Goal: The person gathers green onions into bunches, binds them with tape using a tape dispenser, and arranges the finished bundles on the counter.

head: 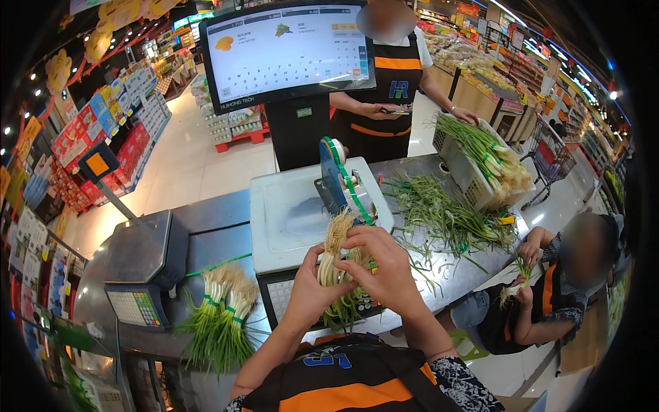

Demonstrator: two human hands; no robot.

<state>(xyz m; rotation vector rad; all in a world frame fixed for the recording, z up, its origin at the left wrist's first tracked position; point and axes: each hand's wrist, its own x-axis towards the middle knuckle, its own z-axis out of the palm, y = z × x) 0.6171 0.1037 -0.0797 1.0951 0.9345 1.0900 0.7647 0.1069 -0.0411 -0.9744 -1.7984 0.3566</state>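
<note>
A bunch of green onions (329, 265), roots up and leaves hanging down, is held in front of my chest. My left hand (311, 288) grips its white stems from the left. My right hand (381, 273) is at its right side, with thumb and forefinger apart near the roots; whether its other fingers hold stems is hidden. Just beyond the hands, a tape dispenser (334, 177) with green tape stands on the white scale's platform (283, 216). Taped bunches of green onions (226, 309) lie on the metal counter to the left.
Loose green leaves (443, 206) cover the counter at right, beside a white basket (463, 177) of green onions. A second scale (141, 252) stands at left, a monitor (288, 51) ahead. One co-worker stands behind the counter with a hand on the basket; another sits at right holding green onions.
</note>
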